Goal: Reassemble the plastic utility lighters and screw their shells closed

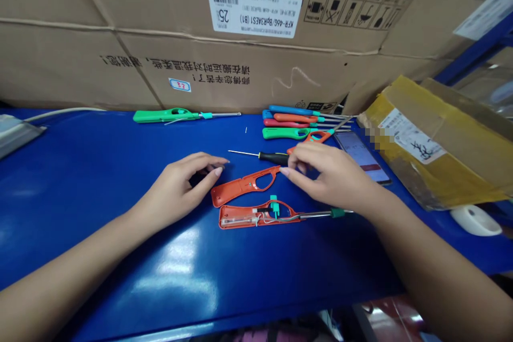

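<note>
My left hand [185,183] hovers beside the wide end of an orange lighter casing half [236,187], its thumb and fingers apart with nothing between them. My right hand [326,171] is at the narrow end of that casing half, thumb tip at or just touching it; its fingers are bent, with a gap to the thumb. Just below lies the other half of the orange lighter [240,217], opened up. Inside it show a clear tube, white wires and a green trigger [274,207]; a metal rod extends right. Behind is a black-handled screwdriver [272,158], partly covered by my right hand.
A green lighter [166,116] lies at the back left. Several coloured lighters [294,122] are piled at the back, beside a phone [363,157]. A taped carton [417,144] and a white mouse-shaped object [475,220] stand right. A large cardboard box [160,48] walls the rear.
</note>
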The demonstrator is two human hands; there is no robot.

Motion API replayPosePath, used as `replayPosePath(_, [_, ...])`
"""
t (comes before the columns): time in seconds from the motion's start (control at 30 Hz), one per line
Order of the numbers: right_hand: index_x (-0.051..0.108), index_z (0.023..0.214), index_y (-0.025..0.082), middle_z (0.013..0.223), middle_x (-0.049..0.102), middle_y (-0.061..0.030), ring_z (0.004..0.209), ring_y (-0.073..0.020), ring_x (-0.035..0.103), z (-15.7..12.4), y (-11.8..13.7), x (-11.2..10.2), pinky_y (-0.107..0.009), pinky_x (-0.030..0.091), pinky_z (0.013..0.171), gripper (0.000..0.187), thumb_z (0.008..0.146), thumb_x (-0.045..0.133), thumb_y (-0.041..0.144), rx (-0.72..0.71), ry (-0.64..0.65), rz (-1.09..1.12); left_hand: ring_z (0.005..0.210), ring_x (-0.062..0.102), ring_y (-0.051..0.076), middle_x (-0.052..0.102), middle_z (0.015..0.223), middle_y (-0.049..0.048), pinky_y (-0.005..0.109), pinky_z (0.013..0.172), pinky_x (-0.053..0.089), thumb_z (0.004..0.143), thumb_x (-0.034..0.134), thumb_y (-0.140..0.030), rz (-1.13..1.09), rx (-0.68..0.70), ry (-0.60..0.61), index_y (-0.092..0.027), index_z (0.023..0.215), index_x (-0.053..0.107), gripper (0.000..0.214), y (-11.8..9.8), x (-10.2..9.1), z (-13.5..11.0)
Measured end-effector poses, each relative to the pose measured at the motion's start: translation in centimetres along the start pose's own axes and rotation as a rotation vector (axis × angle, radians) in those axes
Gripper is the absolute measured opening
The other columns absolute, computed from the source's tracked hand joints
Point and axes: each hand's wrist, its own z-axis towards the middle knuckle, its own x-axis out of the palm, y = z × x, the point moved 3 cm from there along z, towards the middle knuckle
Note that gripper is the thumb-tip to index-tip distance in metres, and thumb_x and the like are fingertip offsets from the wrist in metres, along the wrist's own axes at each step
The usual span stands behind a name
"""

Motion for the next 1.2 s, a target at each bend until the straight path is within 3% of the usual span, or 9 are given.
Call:
replayPosePath(0.07, [0.051, 0.066, 0.019, 0.064, 0.056, 0.0030, 0.059, -0.0106, 0.047, -0.3, 1.0, 0.3, -0.027, 0.030, 0.058, 0.037, 0.097, 0.058, 0.040, 0.076, 0.095, 0.064, 0.100, 0.065, 0.021, 0.072, 0.107, 0.0055, 0.033, 0.087, 0.053, 0.098, 0.057, -0.039, 0.043, 0.104, -0.005, -0.021, 0.108, 0.072, 0.025, -1.0, -0.2, -0.2])
replayPosePath(0.23, [0.049, 0.064, 0.020, 0.060, 0.055, 0.0016, 0.058, -0.0124, 0.041, -1.1, 3.2, 2.2, -0.030, 0.020, 0.055, 0.039, 0.092, 0.058, 0.044, 0.181, 0.371, 0.005, 0.098, 0.060, 0.021, 0.068, 0.107, 0.0061, 0.035, 0.085, 0.050, 0.098, 0.058, -0.031, 0.120, 0.283, 0.198, -0.023, 0.111, 0.071, 0.020, -2.5, 0.4, -0.7])
replayPosePath(0.37, [0.046, 0.061, 0.020, 0.058, 0.051, 0.0029, 0.055, -0.0112, 0.038, -1.1, 3.1, 2.8, -0.030, 0.023, 0.055, 0.033, 0.089, 0.057, 0.036, 0.277, 0.366, 0.100, 0.102, 0.058, 0.022, 0.067, 0.114, 0.0072, 0.036, 0.087, 0.047, 0.101, 0.053, -0.027, 0.156, 0.314, 0.210, -0.023, 0.116, 0.068, 0.022, -2.3, 0.8, -0.9])
replayPosePath(0.47, [0.038, 0.058, 0.020, 0.053, 0.043, 0.0056, 0.052, -0.0096, 0.032, -0.9, 2.7, 2.3, -0.029, 0.024, 0.053, 0.034, 0.084, 0.058, 0.029, 0.325, 0.327, 0.186, 0.101, 0.058, 0.023, 0.067, 0.115, 0.0056, 0.037, 0.087, 0.045, 0.097, 0.062, -0.038, 0.183, 0.347, 0.176, -0.024, 0.117, 0.068, 0.025, -2.8, 0.6, -1.1])
replayPosePath(0.63, [0.043, 0.062, 0.020, 0.056, 0.038, 0.0073, 0.054, -0.0083, 0.035, -1.0, 2.2, 1.5, -0.025, 0.028, 0.051, 0.030, 0.088, 0.055, 0.029, 0.324, 0.507, 0.486, 0.090, 0.057, 0.022, 0.070, 0.103, 0.0031, 0.036, 0.077, 0.040, 0.093, 0.066, -0.046, 0.202, 0.411, 0.258, -0.023, 0.101, 0.070, 0.024, -3.5, 0.9, -1.5])
replayPosePath(0.7, [0.050, 0.066, 0.020, 0.058, 0.040, 0.0074, 0.055, -0.0083, 0.037, -0.9, 1.5, 1.4, -0.024, 0.029, 0.052, 0.027, 0.090, 0.055, 0.031, 0.313, 0.483, 0.495, 0.088, 0.056, 0.021, 0.071, 0.098, 0.0023, 0.035, 0.076, 0.039, 0.096, 0.064, -0.041, 0.185, 0.409, 0.278, -0.023, 0.103, 0.069, 0.020, -3.4, 1.1, -1.6])
replayPosePath(0.87, [0.061, 0.085, 0.019, 0.078, 0.059, 0.0013, 0.069, -0.0125, 0.051, -0.2, 0.3, 1.9, -0.027, 0.036, 0.063, 0.017, 0.092, 0.062, 0.035, 0.221, 0.235, 0.191, 0.088, 0.056, 0.020, 0.072, 0.098, 0.0024, 0.035, 0.076, 0.038, 0.097, 0.063, -0.036, 0.165, 0.417, 0.283, -0.023, 0.108, 0.067, 0.018, -3.6, 1.3, -1.9])
replayPosePath(0.97, [0.063, 0.093, 0.020, 0.091, 0.062, -0.0019, 0.079, -0.0146, 0.056, -0.2, 1.0, 2.0, -0.028, 0.041, 0.071, 0.012, 0.094, 0.062, 0.032, 0.116, 0.110, 0.177, 0.088, 0.055, 0.020, 0.071, 0.101, 0.0031, 0.034, 0.077, 0.038, 0.095, 0.064, -0.033, 0.155, 0.386, 0.285, -0.022, 0.104, 0.067, 0.014, -3.9, 1.3, -1.9])
replayPosePath(1.2, [0.064, 0.090, 0.017, 0.095, 0.063, -0.0041, 0.086, -0.0173, 0.057, -1.0, 3.6, 3.3, -0.031, 0.043, 0.077, 0.014, 0.097, 0.060, 0.029, -0.097, 0.338, 0.123, 0.087, 0.053, 0.020, 0.063, 0.098, 0.0037, 0.034, 0.077, 0.038, 0.096, 0.062, -0.032, 0.112, 0.306, 0.308, -0.022, 0.096, 0.065, 0.011, -3.9, 1.9, -2.2])
